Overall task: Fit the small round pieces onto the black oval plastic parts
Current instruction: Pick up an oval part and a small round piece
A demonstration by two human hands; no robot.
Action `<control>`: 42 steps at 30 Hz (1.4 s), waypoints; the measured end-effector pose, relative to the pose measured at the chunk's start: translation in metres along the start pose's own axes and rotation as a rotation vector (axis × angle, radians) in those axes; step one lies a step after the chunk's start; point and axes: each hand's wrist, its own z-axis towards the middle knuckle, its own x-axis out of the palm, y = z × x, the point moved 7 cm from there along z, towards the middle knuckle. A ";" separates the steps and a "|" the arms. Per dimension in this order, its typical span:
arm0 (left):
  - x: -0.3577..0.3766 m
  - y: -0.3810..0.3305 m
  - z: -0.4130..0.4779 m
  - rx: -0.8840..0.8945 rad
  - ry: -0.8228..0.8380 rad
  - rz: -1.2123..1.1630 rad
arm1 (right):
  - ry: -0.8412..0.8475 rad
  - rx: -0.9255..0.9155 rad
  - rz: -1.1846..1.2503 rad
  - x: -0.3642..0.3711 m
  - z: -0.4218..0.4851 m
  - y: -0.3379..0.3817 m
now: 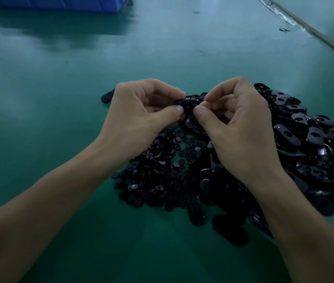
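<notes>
Green, smooth and faintly glossy, the bench (60,129) carries everything here. Nearest the person, two bare forearms reach in from the bottom corners. Between them lies a spread of small round pieces (158,172), black and packed close in a loose heap. Touching that heap on its right is a far larger pile of black oval parts (309,152). The pile runs under the right forearm and out toward the right edge of the view, and many of the parts show a keyhole-shaped opening.

Above the far end of these heaps the two hands meet. The left hand (141,113) has its fingers curled and pinches one oval part (188,104) between thumb and forefinger at its left end, holding it clear of the piles. The right hand (237,123), also curled, pinches the same part at its right end with thumb and forefinger. Whether a round piece sits under those fingertips is hidden.

Just behind the left hand a stray oval part (107,97) lies alone on the bench. Well beyond, at the far left corner, stands a blue crate (56,3).
</notes>
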 end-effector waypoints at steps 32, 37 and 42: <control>0.009 -0.010 -0.012 0.292 -0.019 0.502 | 0.011 0.000 -0.309 0.006 -0.007 0.006; 0.007 -0.017 -0.014 0.368 -0.049 0.653 | 0.072 0.019 -0.255 0.016 -0.011 0.005; 0.004 -0.011 -0.009 0.310 -0.030 0.625 | 0.108 -0.003 -0.137 0.020 -0.010 0.005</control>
